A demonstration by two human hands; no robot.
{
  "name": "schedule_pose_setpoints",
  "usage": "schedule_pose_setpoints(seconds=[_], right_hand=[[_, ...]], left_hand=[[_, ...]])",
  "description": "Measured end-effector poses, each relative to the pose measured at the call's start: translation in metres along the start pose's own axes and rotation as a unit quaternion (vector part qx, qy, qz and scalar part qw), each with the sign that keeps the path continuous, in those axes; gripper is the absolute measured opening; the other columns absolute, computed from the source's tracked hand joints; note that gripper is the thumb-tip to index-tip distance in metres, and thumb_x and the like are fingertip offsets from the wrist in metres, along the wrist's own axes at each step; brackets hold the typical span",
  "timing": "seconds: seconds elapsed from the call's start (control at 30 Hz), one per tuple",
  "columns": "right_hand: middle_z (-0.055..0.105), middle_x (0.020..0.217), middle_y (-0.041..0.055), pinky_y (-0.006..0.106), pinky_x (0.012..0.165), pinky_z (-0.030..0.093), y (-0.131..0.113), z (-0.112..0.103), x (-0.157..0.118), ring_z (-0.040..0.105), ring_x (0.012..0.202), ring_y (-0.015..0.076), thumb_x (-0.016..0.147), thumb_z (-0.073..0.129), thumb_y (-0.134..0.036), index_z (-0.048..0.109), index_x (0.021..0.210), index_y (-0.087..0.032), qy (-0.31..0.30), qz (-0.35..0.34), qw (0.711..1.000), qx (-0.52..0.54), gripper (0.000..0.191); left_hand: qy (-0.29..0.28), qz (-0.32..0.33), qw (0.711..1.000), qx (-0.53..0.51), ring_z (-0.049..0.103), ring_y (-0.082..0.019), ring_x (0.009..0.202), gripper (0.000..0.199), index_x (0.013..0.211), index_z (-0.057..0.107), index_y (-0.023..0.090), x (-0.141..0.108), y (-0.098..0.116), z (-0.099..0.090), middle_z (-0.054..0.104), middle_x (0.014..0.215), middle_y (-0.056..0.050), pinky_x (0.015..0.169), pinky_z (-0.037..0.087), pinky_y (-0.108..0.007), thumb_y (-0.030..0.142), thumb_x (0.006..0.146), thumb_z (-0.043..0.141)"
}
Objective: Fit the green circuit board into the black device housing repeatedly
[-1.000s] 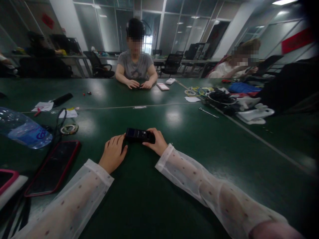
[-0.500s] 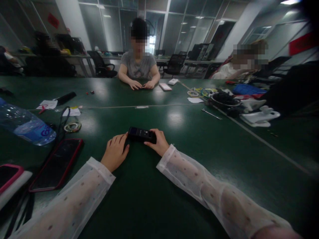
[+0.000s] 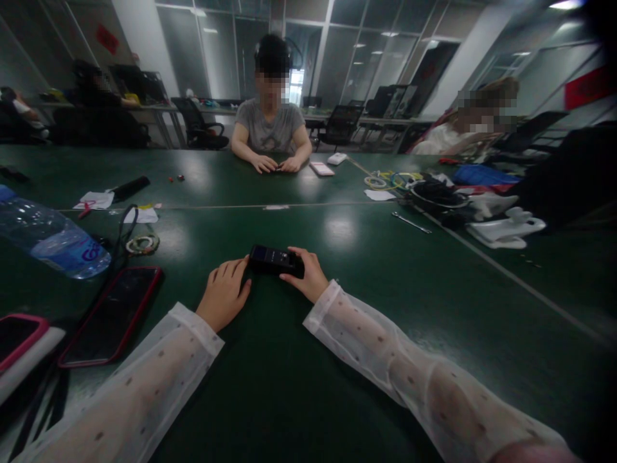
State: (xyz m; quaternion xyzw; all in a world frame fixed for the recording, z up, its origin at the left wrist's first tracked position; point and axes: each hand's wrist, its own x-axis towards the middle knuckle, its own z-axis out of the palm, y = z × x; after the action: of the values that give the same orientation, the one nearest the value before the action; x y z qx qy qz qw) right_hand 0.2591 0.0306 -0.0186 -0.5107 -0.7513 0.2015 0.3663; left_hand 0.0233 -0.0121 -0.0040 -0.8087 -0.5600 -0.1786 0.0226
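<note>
A small black device (image 3: 270, 258) with a dark screen and small buttons lies on the green table (image 3: 289, 386) in front of me. My right hand (image 3: 308, 275) grips its right end between thumb and fingers. At the device's left end, my left hand (image 3: 225, 289) rests on the tabletop with its fingers spread a little, the fingertips close to or touching the device's edge. Both forearms are in sheer white dotted sleeves.
A red-edged phone (image 3: 113, 315), a water bottle (image 3: 58, 241) and bracelets (image 3: 143, 244) lie to the left. Right, a wrench (image 3: 411, 222), cables and a white object (image 3: 506, 228). Across the table sits a person in grey (image 3: 270, 128), hands on the tabletop.
The whole view has shifted very slightly. Both hands and the device hold the same places relative to each other.
</note>
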Motion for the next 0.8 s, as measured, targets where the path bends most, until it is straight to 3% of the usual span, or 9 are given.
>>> schedule_pose_setpoints(seconds=[0.23,0.47,0.8], right_hand=[[0.053,0.111,0.0072,0.049,0.092,0.047,0.005,0.003,0.0,0.053,0.109,0.0261,0.07,0.076,-0.029,0.051,0.117,-0.024,-0.005,0.031,1.0,0.003,0.054],[0.054,0.104,0.0081,0.047,0.093,0.048,-0.002,0.001,0.001,0.055,0.102,0.0256,0.068,0.079,-0.025,0.052,0.112,-0.021,0.028,0.013,0.999,0.01,0.052],[0.053,0.105,0.0078,0.047,0.093,0.049,-0.001,0.0,0.001,0.057,0.1,0.0245,0.071,0.076,-0.03,0.052,0.113,-0.021,0.025,0.028,0.999,0.022,0.05]], left_hand=[[0.008,-0.006,1.0,0.0,0.047,-0.029,0.119,0.053,0.142,0.03,0.011,-0.001,-0.001,0.002,0.053,0.129,-0.015,0.097,0.039,-0.048,0.034,0.096,0.039],[0.009,0.013,1.0,0.007,0.045,-0.029,0.121,0.038,0.129,0.049,0.015,-0.001,-0.003,0.003,0.052,0.13,-0.013,0.097,0.039,-0.048,0.031,0.095,0.041],[0.001,0.012,1.0,-0.001,0.044,-0.028,0.122,0.038,0.129,0.049,0.015,-0.001,-0.002,0.001,0.051,0.13,-0.013,0.098,0.038,-0.048,0.03,0.095,0.041]])
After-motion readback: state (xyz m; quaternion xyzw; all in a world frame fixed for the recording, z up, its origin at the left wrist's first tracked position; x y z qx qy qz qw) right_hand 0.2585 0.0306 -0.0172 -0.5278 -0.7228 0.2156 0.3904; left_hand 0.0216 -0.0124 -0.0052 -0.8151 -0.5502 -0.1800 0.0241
